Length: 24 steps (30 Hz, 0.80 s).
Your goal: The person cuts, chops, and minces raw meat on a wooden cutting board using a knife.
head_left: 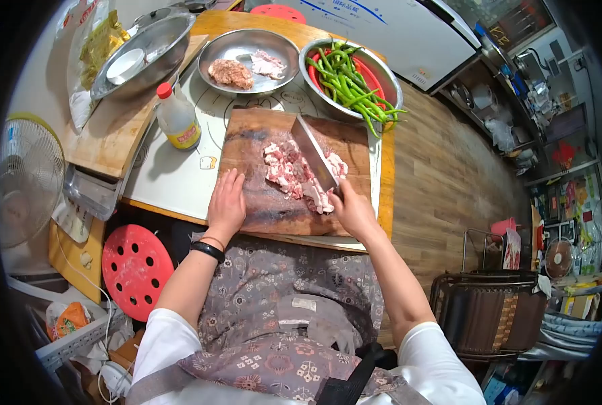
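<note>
A wooden cutting board (247,145) lies on the table with chopped pink and white meat (286,169) spread over its middle. My right hand (353,208) is closed round the handle of a cleaver (314,154), whose wide blade stands among the meat pieces. On the board's left edge my left hand (227,202) lies flat with its fingers stretched out, holding nothing. Behind the board a metal bowl (284,42) holds ground meat (231,73) and a smaller pale heap of meat (267,64). Green peppers (345,77) fill a red basket inside another metal bowl (393,88).
A red-capped bottle (178,118) stands left of the board. Further left, a tilted metal basin (159,62) sits on a wooden board (105,145), near a fan (25,179). A red stool (135,272) is below the table at left; folded chairs (486,314) are at right.
</note>
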Each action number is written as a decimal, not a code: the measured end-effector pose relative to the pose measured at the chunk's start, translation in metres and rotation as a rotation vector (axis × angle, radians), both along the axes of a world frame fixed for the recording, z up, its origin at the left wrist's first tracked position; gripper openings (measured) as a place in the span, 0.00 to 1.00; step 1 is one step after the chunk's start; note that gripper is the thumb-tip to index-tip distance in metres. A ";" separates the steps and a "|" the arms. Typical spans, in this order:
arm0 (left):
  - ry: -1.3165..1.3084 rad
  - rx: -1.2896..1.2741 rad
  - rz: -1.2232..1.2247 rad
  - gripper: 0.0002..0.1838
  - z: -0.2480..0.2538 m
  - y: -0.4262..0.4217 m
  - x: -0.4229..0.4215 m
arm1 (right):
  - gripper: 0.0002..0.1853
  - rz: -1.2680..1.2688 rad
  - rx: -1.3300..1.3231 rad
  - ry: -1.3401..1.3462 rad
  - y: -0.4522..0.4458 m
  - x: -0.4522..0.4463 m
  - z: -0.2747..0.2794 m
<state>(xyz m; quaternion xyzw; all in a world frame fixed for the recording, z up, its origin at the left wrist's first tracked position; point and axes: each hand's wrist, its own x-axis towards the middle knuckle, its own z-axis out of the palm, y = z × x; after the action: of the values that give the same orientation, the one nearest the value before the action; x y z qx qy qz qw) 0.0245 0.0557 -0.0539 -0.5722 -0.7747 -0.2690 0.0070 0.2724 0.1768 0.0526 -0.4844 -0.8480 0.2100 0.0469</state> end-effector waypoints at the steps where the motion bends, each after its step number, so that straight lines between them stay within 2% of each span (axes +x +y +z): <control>1: -0.018 -0.011 -0.003 0.22 0.001 -0.004 0.003 | 0.17 0.017 0.030 0.187 -0.006 0.000 0.009; 2: -0.030 -0.009 -0.005 0.22 0.001 -0.003 0.002 | 0.16 -0.007 0.097 0.337 -0.016 -0.003 0.009; 3: -0.035 -0.011 0.001 0.22 0.000 -0.005 0.003 | 0.16 -0.002 0.094 0.332 -0.016 -0.005 0.003; 5: -0.007 -0.006 0.000 0.23 0.002 -0.004 0.004 | 0.17 -0.036 0.009 -0.066 -0.009 0.000 -0.022; 6: -0.002 -0.004 -0.010 0.23 0.002 -0.005 0.004 | 0.19 0.000 0.013 -0.180 0.002 0.003 -0.033; 7: 0.000 -0.010 -0.015 0.23 0.002 -0.005 0.004 | 0.19 -0.007 0.015 -0.175 0.003 0.005 -0.022; 9: -0.006 -0.022 -0.001 0.23 -0.001 -0.006 0.003 | 0.18 -0.013 0.026 0.145 -0.001 0.000 0.014; 11: -0.030 0.012 -0.004 0.23 -0.001 -0.004 0.002 | 0.17 -0.044 0.242 0.488 -0.017 -0.001 0.005; 13: -0.018 0.004 -0.005 0.23 -0.001 -0.004 0.003 | 0.17 -0.108 0.080 0.085 -0.012 0.009 -0.017; 14: 0.000 -0.005 -0.008 0.23 0.000 -0.004 0.003 | 0.16 -0.024 0.077 -0.065 -0.001 0.010 -0.024; 15: 0.003 -0.009 -0.020 0.23 0.001 -0.006 0.004 | 0.16 -0.036 0.073 -0.063 0.002 0.020 -0.028; 17: -0.016 0.015 -0.013 0.23 0.000 -0.005 0.002 | 0.16 -0.035 0.009 0.139 -0.001 0.008 0.013; 18: -0.020 0.012 -0.007 0.23 -0.001 -0.005 0.002 | 0.18 -0.068 0.060 0.285 -0.011 0.005 0.019; 19: -0.023 0.007 -0.002 0.23 0.000 -0.004 0.001 | 0.18 -0.062 0.059 0.281 -0.016 0.003 0.011; 21: -0.025 0.010 -0.005 0.23 0.001 -0.002 0.003 | 0.18 -0.136 0.088 0.088 -0.015 0.009 -0.020; 22: -0.011 0.007 -0.003 0.23 0.002 -0.002 0.003 | 0.19 -0.041 0.021 -0.093 -0.008 0.004 -0.017; 24: 0.007 0.004 0.001 0.23 0.000 0.000 0.000 | 0.19 -0.029 0.004 0.014 -0.003 0.011 -0.008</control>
<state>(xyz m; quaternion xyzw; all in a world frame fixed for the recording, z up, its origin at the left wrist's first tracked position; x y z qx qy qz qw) 0.0247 0.0559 -0.0538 -0.5729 -0.7744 -0.2683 0.0110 0.2829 0.1741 0.0451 -0.4952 -0.8408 0.2110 0.0568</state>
